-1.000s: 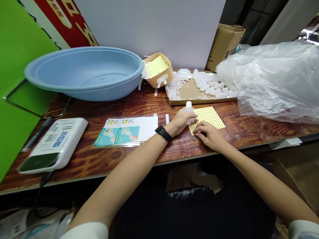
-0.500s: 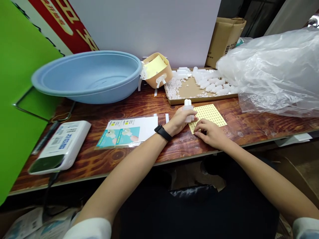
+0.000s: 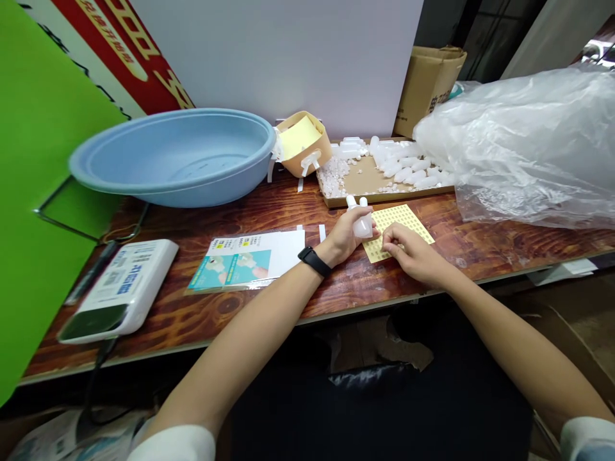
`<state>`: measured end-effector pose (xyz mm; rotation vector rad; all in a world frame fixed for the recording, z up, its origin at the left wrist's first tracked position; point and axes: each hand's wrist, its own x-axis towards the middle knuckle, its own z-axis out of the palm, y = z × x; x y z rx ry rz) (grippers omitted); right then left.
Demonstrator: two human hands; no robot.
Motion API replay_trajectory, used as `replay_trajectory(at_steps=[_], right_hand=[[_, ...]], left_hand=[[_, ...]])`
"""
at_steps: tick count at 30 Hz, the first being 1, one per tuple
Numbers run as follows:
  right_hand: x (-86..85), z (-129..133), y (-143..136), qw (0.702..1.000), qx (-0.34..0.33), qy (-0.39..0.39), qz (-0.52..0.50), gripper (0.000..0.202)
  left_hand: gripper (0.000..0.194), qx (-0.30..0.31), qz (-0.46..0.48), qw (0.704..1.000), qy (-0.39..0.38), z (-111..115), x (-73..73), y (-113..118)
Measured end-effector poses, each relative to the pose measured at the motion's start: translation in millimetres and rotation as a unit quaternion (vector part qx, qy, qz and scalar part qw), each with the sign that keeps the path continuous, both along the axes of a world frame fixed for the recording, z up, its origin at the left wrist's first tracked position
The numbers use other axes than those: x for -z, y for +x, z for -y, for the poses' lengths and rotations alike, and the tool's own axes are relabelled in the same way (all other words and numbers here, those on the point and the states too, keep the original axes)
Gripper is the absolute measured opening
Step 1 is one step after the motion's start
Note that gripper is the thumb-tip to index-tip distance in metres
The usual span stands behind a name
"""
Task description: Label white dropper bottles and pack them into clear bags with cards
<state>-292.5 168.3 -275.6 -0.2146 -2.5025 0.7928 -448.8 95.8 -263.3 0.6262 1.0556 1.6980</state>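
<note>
My left hand (image 3: 342, 237), with a black band on its wrist, is closed around two small translucent white bottles (image 3: 362, 225). Their white caps point up and away from me. Beside it, my right hand (image 3: 416, 253) has thumb and forefinger pinched together over the near part of a yellow sheet of small round stickers (image 3: 401, 218). Whatever is between those fingertips is too small to make out. The sheet lies flat on the wooden table, partly covered by both hands.
Behind the hands, a shallow cardboard tray (image 3: 368, 182) holds small white bottles and caps. A blue basin (image 3: 177, 160), a tan container (image 3: 314, 147) and a large clear plastic bag (image 3: 523, 153) stand around it. Printed cards (image 3: 240, 261) and a white device (image 3: 122, 288) lie left.
The bottles have tilted in my left hand, and their caps now spread apart. My right hand's fingertips have shifted slightly right from the sheet's near corner into a tighter pinch.
</note>
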Motion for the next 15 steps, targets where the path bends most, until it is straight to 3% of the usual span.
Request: replay_trajectory(at_steps=[5,11,15], right_hand=[[-3.2,13,-21,0.983,0.047,0.066,-0.164,0.009],[-3.7,27,-45,0.967,0.103,0.117,-0.201,0.008],[-6.0,30,-52,0.963,0.087,0.118,-0.225,0.009]], left_hand=[[0.022,0.0,0.059,0.997,0.045,-3,-1.9,-1],[0.026,0.007,0.109,0.991,0.074,-1,-4.8,3],[0.029,-0.007,0.105,0.99,0.09,1,-3.8,2]])
